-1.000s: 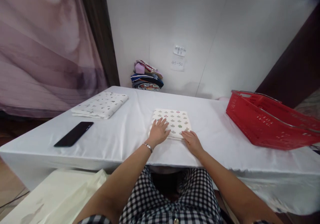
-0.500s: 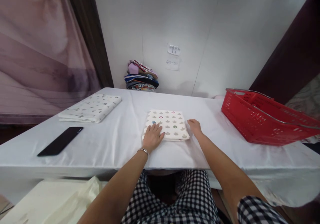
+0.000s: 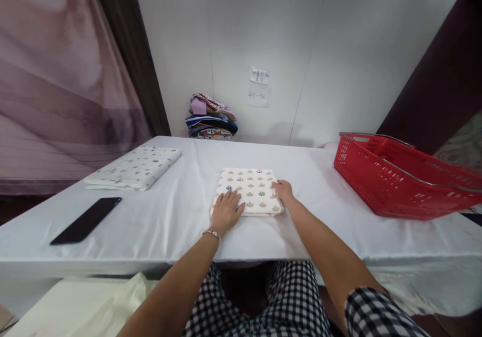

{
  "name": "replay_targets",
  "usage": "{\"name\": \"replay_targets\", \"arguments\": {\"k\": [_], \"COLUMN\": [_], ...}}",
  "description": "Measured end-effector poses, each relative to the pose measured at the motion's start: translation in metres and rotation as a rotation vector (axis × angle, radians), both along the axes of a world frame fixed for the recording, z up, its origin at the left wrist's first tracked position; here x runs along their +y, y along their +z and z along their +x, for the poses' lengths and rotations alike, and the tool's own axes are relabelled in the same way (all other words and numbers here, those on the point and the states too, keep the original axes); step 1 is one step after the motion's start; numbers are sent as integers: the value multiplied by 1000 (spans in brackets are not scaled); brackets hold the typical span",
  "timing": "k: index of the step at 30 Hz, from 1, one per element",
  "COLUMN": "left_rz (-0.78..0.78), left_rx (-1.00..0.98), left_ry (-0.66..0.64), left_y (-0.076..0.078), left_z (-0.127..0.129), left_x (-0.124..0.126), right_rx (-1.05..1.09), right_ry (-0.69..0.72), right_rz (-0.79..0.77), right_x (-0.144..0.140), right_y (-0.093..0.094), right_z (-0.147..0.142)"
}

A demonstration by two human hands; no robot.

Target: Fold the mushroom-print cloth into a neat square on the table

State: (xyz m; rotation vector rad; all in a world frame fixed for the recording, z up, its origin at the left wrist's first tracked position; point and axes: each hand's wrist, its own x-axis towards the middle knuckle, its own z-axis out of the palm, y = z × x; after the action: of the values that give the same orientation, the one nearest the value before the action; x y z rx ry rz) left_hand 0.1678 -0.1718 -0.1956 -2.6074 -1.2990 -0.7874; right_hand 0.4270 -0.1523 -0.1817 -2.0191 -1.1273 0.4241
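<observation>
- Black phone lay flat at the left of the tabletop, with a folded star-print cloth behind it; both well apart from the hands.
- Stack of coloured folded fabrics sat against the wall at the far edge.
- Folded cream cloth with a small printed pattern lay flat at the middle of the tabletop, near the front edge.
- Left hand lay palm down, fingers spread, on the cloth's near left corner; grip flat and open, closed on nothing.
- Right hand rested at the cloth's right edge, fingers on the fabric; whether they pinched the edge or only pressed it could not be told.
- Judgement: the step looked like squaring and smoothing the fold. Best done by keeping the left palm as an anchor and stroking the right outward along the edge, with light pressure so the layers did not shear.
- Red plastic basket stood at the right, well apart from the cloth.
</observation>
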Motion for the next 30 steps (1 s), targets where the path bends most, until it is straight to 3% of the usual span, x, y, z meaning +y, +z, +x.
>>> {"name": "replay_targets", "arguments": {"k": [7,13,17,22,26,30], "left_rz": [7,-3,-80,-255,-283,-360], "left_rx": [-2,-10,21,85,98,122], "left_ry": [2,-3,-6,47,150,169], "left_y": [2,1,20,50,38,22], "left_z": [0,-1,1,10,14,12], "left_x": [1,-2,1,31,51,52], "right_rx": [-55,-77,-76,-77,-124,-132], "right_ry": [7,16,25,23,12,10], "right_rz": [-50,-104,-107,-74,14,24], "right_x": [-7,4,12,19,18,15], "right_y": [-1,3,5,6,1,-8], "right_z": [-1,4,5,5,4,4]}}
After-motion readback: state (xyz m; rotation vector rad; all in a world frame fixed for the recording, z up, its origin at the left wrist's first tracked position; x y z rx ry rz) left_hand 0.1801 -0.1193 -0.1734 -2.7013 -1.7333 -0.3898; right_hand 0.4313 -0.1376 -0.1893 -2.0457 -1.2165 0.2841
